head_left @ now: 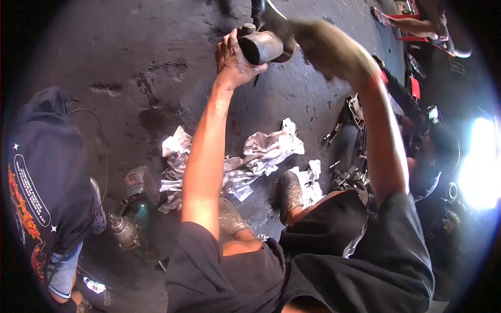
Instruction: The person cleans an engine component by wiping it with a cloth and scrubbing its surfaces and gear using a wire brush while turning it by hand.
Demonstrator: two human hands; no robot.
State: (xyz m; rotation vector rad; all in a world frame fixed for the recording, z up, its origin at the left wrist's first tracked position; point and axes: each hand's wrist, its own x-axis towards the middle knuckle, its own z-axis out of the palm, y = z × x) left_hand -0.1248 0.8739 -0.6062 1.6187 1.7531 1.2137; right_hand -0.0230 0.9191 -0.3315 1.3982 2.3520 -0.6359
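Observation:
My left hand (237, 62) is wrapped around a hollow metal cylinder (266, 46), lifted over the dark floor. Its open dark end faces left, and a small round stub sticks out of its upper side. Beside the cylinder's right end is my right hand (334, 49), smeared by motion, so its fingers cannot be made out. A curved dark and shiny object (274, 13) shows just above the cylinder; whether my right hand holds it is unclear. Crumpled, stained white rags (266, 148) lie on the floor below, near my shoes (291, 193).
On the left a person in a dark printed shirt (47, 172) bends close by. A power tool (125, 229) and a dark boxy object (140, 182) stand on the floor. Metal parts (352, 177) cluster at right. Another person's leg (412, 24) appears at top right by something red.

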